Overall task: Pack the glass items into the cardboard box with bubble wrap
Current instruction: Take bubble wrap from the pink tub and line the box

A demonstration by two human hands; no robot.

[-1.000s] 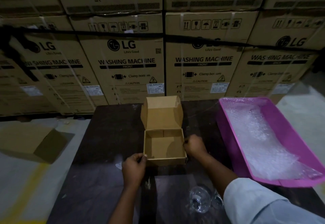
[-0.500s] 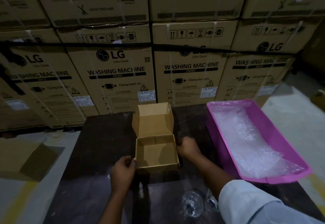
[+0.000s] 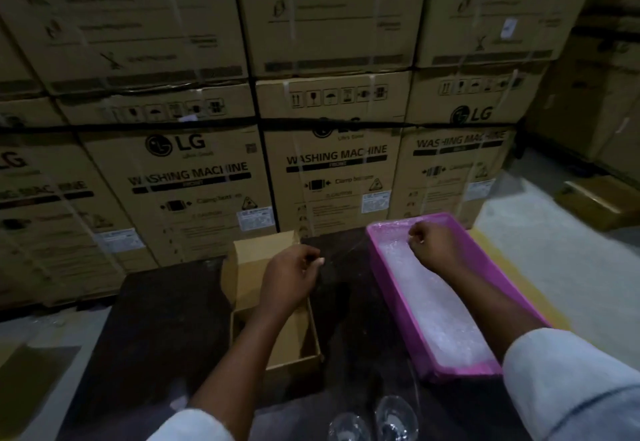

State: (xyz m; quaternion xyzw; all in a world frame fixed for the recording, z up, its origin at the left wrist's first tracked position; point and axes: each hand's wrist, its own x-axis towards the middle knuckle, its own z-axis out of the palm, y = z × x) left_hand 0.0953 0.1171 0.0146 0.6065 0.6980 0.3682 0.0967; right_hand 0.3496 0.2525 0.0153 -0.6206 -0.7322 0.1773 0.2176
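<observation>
A small open cardboard box [image 3: 294,343] stands on the dark table [image 3: 166,319], its lid flap up at the back. My left hand [image 3: 291,281] hovers over the box with loosely curled fingers and holds nothing I can see. To the right, a pink tray [image 3: 398,288] holds a sheet of bubble wrap [image 3: 440,319]. At the tray's far end, the curled fingers of my right hand [image 3: 429,246] grip the bubble wrap. Two clear glasses [image 3: 394,416] lie at the table's near edge, partly cut off by the frame.
A wall of stacked washing machine cartons [image 3: 332,163] stands right behind the table. A flat brown carton [image 3: 602,201] lies on the floor at the right. Another cardboard piece [image 3: 27,381] lies on the floor at the left.
Both hands left the sides of the box. The right hand went to the far end of the pink tray and the left rose above the box. The view tilted up and to the right.
</observation>
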